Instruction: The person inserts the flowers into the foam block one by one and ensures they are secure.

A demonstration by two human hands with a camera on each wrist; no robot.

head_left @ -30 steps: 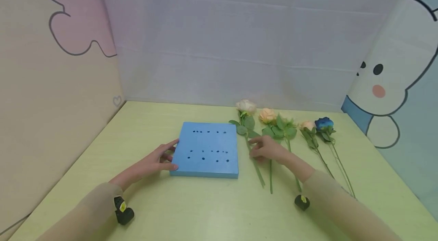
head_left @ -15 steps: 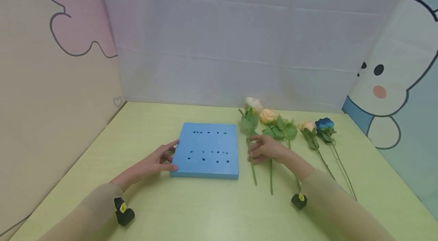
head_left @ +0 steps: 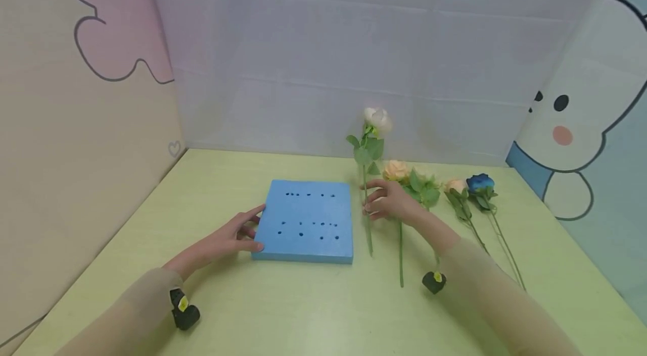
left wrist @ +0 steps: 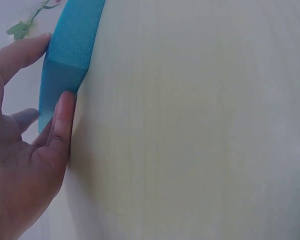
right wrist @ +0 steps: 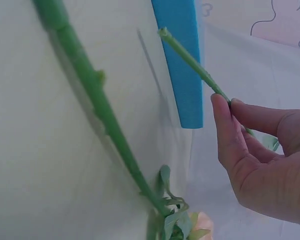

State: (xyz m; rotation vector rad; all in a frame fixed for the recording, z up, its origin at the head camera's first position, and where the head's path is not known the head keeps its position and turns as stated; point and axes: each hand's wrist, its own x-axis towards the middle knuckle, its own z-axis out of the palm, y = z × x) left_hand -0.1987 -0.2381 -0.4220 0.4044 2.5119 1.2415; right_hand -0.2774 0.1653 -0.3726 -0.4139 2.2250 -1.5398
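A white rose [head_left: 377, 119] with green leaves stands nearly upright in my right hand [head_left: 395, 201]. Thumb and fingertips pinch its green stem [right wrist: 190, 59] partway along, and the cut end points toward the blue board in the right wrist view. My left hand [head_left: 232, 233] holds the left edge of a flat blue foam board [head_left: 308, 213], thumb at the near corner. Other fingers press its side face [left wrist: 55, 85] in the left wrist view. Several small dark holes run in rows across the board's top.
Right of my right hand lie a peach rose [head_left: 396, 170], a pale leafy flower [head_left: 429, 185], a smaller peach rose [head_left: 456, 185] and a blue rose [head_left: 479, 183], stems toward me. A pale cloth wall [head_left: 303, 64] rises behind the table [head_left: 227, 170].
My right hand has taken hold of the white rose's stem and lifted it, bloom rising from the table against the back wall. The left hand and board have stayed put.
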